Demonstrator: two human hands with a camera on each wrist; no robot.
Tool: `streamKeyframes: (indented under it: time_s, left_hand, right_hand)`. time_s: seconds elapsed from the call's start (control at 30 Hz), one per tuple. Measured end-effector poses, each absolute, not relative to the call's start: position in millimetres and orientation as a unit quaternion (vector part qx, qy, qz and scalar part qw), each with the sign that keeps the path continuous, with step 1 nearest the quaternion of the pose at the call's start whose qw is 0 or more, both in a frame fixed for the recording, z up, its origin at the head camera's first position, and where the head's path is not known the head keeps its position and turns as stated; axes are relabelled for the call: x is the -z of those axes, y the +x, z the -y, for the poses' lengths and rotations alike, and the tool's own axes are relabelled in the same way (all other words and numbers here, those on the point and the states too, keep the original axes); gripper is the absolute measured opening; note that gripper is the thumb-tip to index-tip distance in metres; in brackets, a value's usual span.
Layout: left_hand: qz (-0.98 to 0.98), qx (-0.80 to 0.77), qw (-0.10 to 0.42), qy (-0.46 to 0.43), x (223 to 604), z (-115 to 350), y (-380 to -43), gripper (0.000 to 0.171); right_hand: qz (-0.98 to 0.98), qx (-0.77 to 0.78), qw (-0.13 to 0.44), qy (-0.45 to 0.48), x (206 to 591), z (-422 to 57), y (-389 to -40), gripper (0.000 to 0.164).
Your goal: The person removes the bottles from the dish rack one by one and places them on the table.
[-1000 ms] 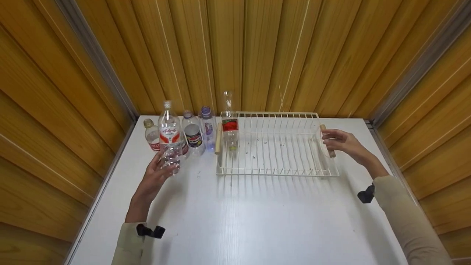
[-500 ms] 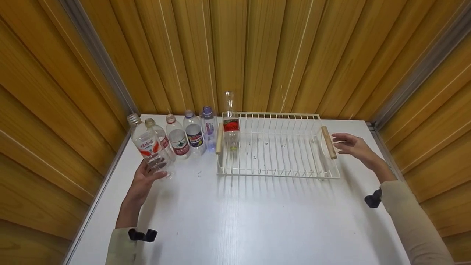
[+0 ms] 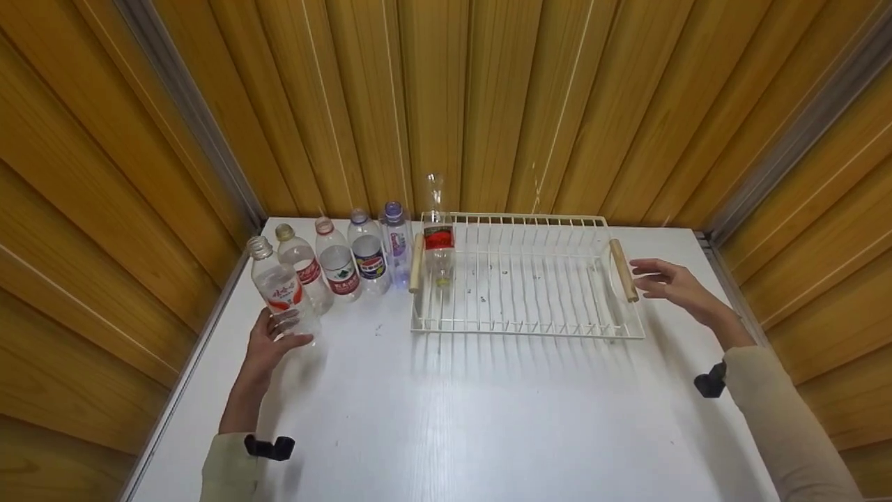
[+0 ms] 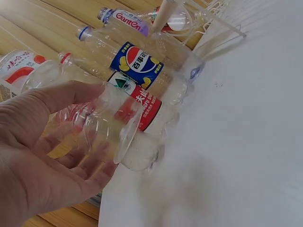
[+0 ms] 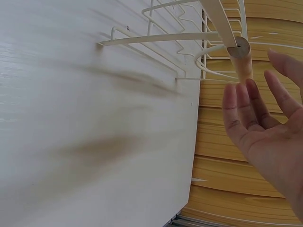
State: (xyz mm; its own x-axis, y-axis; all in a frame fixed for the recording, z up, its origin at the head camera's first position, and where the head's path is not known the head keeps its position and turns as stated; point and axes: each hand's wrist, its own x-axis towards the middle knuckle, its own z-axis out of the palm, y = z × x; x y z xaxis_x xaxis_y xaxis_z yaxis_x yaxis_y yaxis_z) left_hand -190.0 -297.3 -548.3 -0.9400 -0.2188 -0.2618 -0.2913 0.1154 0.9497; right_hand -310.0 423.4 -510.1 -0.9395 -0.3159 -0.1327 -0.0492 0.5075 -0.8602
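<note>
- The step in hand looked like lifting or setting down one bottle at the row's left end; which of the two could not be told.
- The left hand [image 3: 268, 345] gripped the lower part of that Wahaha bottle [image 3: 282, 296], thumb on one side and fingers round the other; it tilted left, its base seemingly just off the bench [image 3: 516, 418].
- The right hand [image 3: 679, 286] held nothing, its fingers loosely bent just beside the right wooden handle [image 3: 624, 270] of a white wire rack [image 5: 161, 38]; whether they touched was unclear.
- The next move, in my judgement, called for a light grip on the thin plastic, straightening the tilt without knocking the neighbours.
- Left to right beside it stood a red-labelled bottle [image 3: 306, 270], a Nongfu Spring bottle [image 3: 341, 272], a Pepsi bottle [image 3: 369, 258] and a Ganten bottle [image 3: 397, 244]: clear, glossy, narrow-necked and rounded.
- Another clear bottle [image 3: 439, 238], banded in red, was at the rack's left end.
- The rack was a shallow rectangle of slim parallel wires with smooth, rod-shaped handles; the bench was white and faintly glossy.
</note>
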Motion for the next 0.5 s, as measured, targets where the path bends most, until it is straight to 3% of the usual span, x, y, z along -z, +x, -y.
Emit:
streamKeyframes:
  time_s: [0.5]
  left_hand:
    - [-0.802,-0.566,0.005,-0.189,567,314,-196,0.098]
  right_hand:
    - [-0.857,0.475,0.159,-0.119,511,-421,-305,0.063]
